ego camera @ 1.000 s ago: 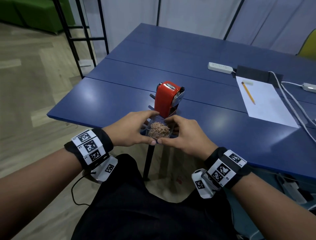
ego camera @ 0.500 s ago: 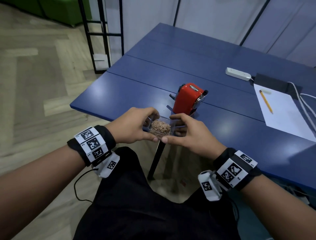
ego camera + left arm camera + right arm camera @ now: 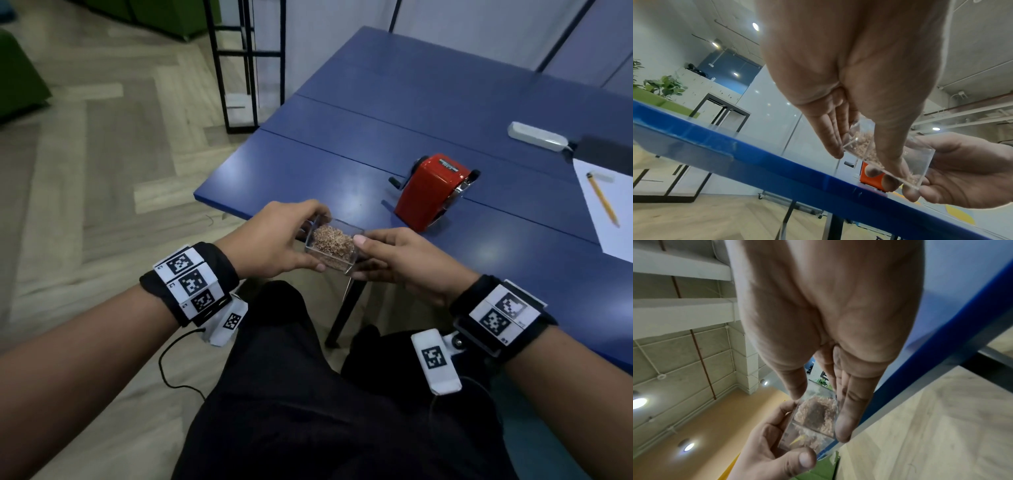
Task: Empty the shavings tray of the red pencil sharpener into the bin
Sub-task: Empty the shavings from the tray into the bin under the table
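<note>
My left hand (image 3: 274, 240) and right hand (image 3: 404, 260) grip the clear plastic shavings tray (image 3: 332, 245) at frame centre, left of the red pencil sharpener (image 3: 428, 192).

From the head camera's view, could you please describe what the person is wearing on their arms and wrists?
Both forearms are bare, without sleeves. The left wrist carries a black band with white square-coded marker tiles, a white tagged camera pod beneath it and a thin black cable trailing down. The right wrist has a matching black band, marker tiles and white pod.
</note>
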`<state>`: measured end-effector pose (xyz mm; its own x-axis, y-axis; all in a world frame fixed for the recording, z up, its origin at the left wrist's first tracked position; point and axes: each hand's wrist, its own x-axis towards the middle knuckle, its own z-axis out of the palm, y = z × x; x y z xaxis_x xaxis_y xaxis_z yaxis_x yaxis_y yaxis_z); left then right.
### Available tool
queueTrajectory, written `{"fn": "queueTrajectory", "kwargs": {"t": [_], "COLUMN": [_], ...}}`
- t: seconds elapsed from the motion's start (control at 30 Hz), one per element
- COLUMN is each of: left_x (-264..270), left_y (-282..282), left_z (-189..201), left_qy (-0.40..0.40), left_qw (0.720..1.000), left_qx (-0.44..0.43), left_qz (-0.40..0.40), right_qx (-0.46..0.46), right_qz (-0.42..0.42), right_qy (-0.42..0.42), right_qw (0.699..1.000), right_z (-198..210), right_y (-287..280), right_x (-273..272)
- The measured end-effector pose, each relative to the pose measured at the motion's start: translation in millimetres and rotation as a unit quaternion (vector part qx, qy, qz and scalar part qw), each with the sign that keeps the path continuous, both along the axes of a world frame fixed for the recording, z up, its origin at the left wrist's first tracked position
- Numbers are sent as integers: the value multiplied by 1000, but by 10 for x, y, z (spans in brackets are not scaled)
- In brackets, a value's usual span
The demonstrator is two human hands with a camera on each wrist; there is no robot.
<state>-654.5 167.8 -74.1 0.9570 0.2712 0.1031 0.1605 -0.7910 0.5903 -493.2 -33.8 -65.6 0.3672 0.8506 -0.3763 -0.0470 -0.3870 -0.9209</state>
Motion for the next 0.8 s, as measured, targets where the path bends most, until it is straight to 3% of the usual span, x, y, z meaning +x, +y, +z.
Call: {"fn": "queueTrajectory", "kwargs": {"t": [0.33,0.8], "left_x": [-419,-869], "left_y": [64,418], "left_z": [-44,-226], "left_qy": [26,208], "left_qw": [999,974], "left_qx": [4,25], "left_qz": [36,87], "right_qx": [17,-3], "right_qz": [26,65], "right_qy": [65,89], "right_qw": [997,994], "right_z": [-197,-596], "right_y": [288,629], "right_x": [-202,-441]}}
